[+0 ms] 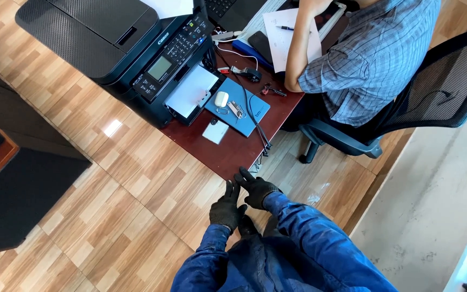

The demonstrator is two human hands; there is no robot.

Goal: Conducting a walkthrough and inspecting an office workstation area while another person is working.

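Sleeves: blue work sleeves (pixel 277 254) fill the bottom of the view, both arms raised in front of the chest.
Left hand: left hand (pixel 227 208) in a dark glove, held upright, fingers (pixel 230 190) loosely spread and holding nothing; its side rests against the other glove.
Right hand: right hand (pixel 256 189) in a dark glove, fingers (pixel 244 176) stretched open towards the bench corner, gripping nothing; the fingertips sit just short of the bench edge.
Bench: dark red-brown bench (pixel 228 154), its near corner just above the gloves, over a wood-patterned floor (pixel 136 184).
Nearest things on the bench: small white card (pixel 215 131) lying flat near the corner; beside it a blue notebook (pixel 244 111) carrying a white oval case (pixel 221 99) and a metal key-like piece (pixel 235 109); a black cable (pixel 260 130) runs across the notebook to the bench edge.
Printer: large black printer (pixel 120 48) at the left end of the bench, white paper (pixel 190 91) in its front tray.
Other person: someone in a checked shirt (pixel 368 54) sits on a black mesh chair (pixel 439 81), an arm resting on a sheet of paper (pixel 285 38) with a pen (pixel 285 27).
Further items: a black phone (pixel 260 43) near that sheet.
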